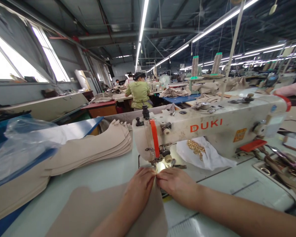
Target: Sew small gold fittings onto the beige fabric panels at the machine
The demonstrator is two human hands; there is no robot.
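A white sewing machine (pixel 207 121) marked DUKI stands in front of me, its lamp shining on the needle area. Right below its presser foot, my left hand (pixel 140 184) and my right hand (pixel 179 184) meet with fingertips almost touching. Both hands are closed in a pinch at the edge of a beige fabric panel (pixel 88 207). The panel spreads flat on the table under my left wrist and towards me. What lies exactly between the fingertips is hidden.
Left of the machine lies a stack of beige panels (pixel 96 148) beside clear plastic (pixel 32 135). Gold metal pieces (pixel 196 148) rest on a white cloth (pixel 212 158) under the machine arm. A tray (pixel 273 179) with tools sits right. Farther back, a person (pixel 138 92) works.
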